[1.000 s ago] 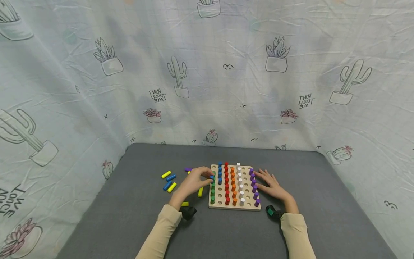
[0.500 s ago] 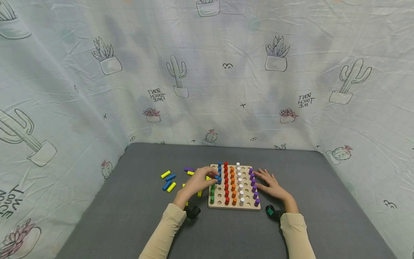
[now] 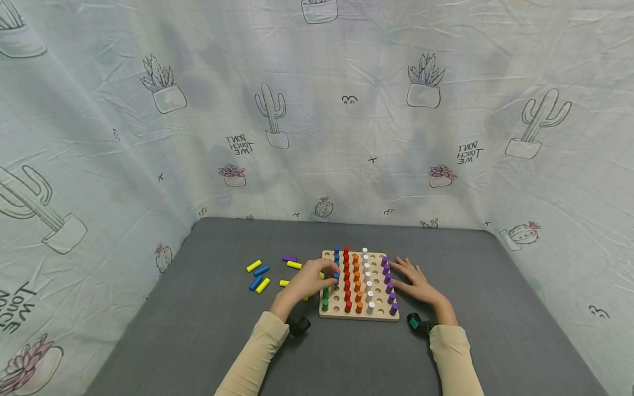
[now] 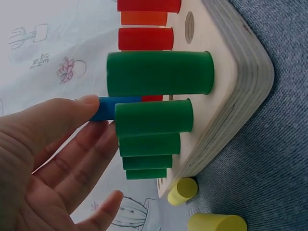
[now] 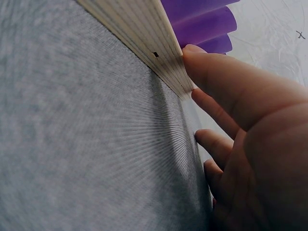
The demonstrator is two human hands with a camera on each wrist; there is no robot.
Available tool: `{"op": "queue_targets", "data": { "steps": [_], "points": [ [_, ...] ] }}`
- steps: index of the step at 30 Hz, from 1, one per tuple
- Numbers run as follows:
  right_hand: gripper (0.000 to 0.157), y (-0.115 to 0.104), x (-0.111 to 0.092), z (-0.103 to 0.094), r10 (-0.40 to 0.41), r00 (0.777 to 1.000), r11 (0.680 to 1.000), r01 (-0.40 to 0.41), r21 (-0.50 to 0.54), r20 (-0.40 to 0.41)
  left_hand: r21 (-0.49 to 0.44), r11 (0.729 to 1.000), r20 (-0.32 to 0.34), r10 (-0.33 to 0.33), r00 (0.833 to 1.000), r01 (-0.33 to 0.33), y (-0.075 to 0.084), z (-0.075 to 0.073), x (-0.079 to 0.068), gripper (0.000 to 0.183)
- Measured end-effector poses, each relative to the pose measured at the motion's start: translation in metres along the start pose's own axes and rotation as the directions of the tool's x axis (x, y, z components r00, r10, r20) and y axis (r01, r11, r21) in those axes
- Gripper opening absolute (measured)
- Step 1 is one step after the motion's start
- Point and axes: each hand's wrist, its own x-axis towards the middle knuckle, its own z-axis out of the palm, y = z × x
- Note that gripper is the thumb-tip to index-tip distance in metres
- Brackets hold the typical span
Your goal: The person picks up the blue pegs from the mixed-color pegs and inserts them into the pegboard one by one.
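Note:
My left hand pinches a blue peg between thumb and fingers over the blue column of a wooden pegboard. A row of green pegs stands between the left wrist camera and that blue peg, covering part of it. Whether the peg's lower end is in a hole cannot be seen. On the opposite side, my right hand lies with spread fingers against the board's right edge, beside the purple pegs. The right wrist view has the thumb touching the board's edge.
Red pegs, orange pegs and white pegs stand in columns. Left of the board, loose yellow pegs, blue pegs and a purple peg lie on the grey table. A patterned curtain hangs behind.
My left hand has moved right with the blue peg, from over the green column to the blue column, then slightly toward me. The right hand has stayed in place.

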Motion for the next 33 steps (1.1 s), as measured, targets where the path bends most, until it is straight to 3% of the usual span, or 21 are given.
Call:
{"op": "queue_targets", "data": {
  "steps": [33],
  "points": [
    [0.059, 0.0023, 0.0008, -0.0003, 0.004, 1.000, 1.000, -0.004, 0.005, 0.011, 0.052, 0.999, 0.034, -0.007, 0.999, 0.005, -0.0013, 0.0094, 0.0014, 0.018]
  ]
}}
